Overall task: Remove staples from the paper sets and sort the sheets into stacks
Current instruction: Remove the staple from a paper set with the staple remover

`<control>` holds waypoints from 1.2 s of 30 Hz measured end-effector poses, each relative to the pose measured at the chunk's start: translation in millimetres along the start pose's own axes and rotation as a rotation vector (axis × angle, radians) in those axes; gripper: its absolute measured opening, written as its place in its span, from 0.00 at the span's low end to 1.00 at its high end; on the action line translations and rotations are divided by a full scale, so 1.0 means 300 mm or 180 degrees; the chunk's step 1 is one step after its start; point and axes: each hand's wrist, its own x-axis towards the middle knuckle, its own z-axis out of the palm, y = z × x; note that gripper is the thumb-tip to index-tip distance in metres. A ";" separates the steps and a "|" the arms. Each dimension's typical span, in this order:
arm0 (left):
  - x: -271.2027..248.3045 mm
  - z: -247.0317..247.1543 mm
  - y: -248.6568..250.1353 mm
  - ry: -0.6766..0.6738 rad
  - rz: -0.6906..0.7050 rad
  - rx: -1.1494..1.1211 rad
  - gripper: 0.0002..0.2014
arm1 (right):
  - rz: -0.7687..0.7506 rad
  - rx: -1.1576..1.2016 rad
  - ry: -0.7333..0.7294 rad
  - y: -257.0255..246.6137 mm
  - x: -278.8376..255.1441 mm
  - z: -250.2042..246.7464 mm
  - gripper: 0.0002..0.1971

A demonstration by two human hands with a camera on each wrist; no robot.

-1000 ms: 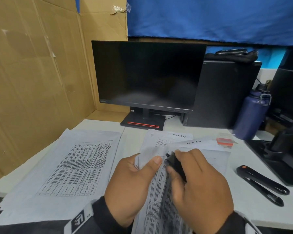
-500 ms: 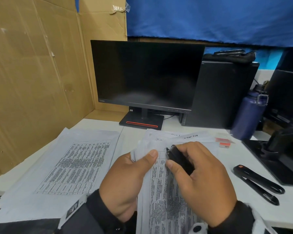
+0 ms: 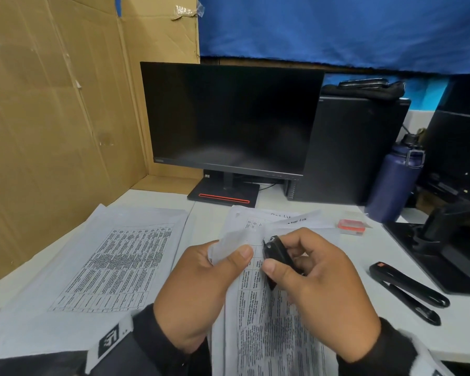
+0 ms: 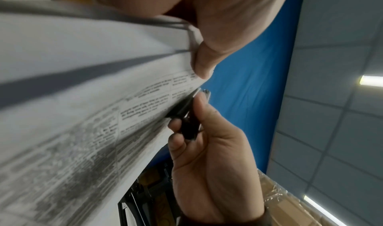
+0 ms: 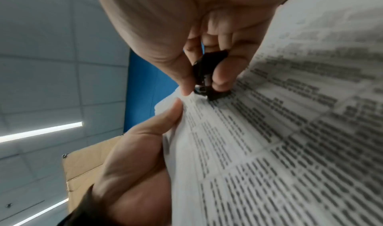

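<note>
A printed paper set (image 3: 266, 329) is raised off the desk in front of me. My left hand (image 3: 201, 283) pinches its folded-back upper corner, thumb on the printed face (image 5: 172, 113). My right hand (image 3: 320, 289) grips a small black staple remover (image 3: 278, 256) between thumb and fingers. Its claw end touches the sheet near that corner in the right wrist view (image 5: 209, 90) and in the left wrist view (image 4: 186, 108). No staple can be made out. A stack of loose printed sheets (image 3: 111, 264) lies on the desk at the left.
More sheets (image 3: 288, 217) lie behind the held set. A black stapler (image 3: 407, 291) and a small red staple box (image 3: 352, 226) sit on the desk to the right, with a blue bottle (image 3: 394, 183) behind. A monitor (image 3: 228, 120) stands at the back, cardboard (image 3: 52, 118) on the left.
The right hand has drawn slightly right and turned, so more of the staple remover shows. The left hand keeps its pinch on the corner, which now stands a little more unfolded.
</note>
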 end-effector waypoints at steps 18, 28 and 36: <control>-0.001 -0.007 0.012 -0.0107 0.0242 0.0457 0.09 | -0.0409 -0.0517 0.0477 0.034 -0.025 0.029 0.11; -0.025 0.003 0.036 -0.0188 0.0761 0.0701 0.08 | -0.0889 -0.0604 0.0621 0.007 -0.017 0.018 0.10; -0.023 -0.001 0.039 -0.0304 0.0723 0.0849 0.13 | -0.0446 0.0213 0.0450 0.022 -0.028 0.033 0.12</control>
